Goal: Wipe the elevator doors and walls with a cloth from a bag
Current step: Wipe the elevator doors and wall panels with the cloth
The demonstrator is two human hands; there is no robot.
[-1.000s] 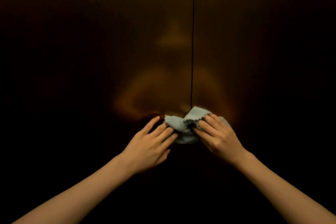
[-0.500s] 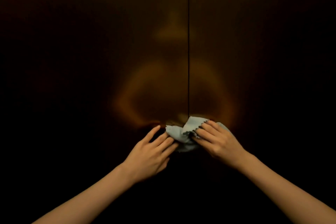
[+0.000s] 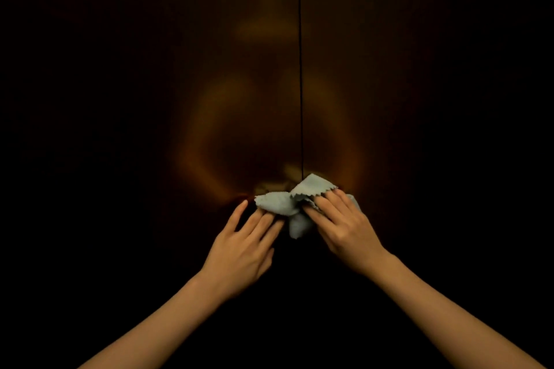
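Note:
The dark, brownish metal elevator doors [image 3: 209,69] fill the view, with the thin black seam [image 3: 300,69] between them running down the middle. A crumpled pale grey-blue cloth [image 3: 281,204] with a zigzag edge is pressed against the doors at the bottom of the seam. My right hand [image 3: 344,228] lies on the cloth's right part, fingers spread over it. My left hand [image 3: 245,246] sits just left of it, fingertips resting on the cloth's left edge.
A dim orange reflection of a person's shape [image 3: 195,159] glows on the doors above my hands. The outer parts of the doors and everything below my arms are too dark to make out.
Both hands and the cloth sit lower in the view than a second ago, and the cloth has shifted a little leftward against the seam. The grip looks the same.

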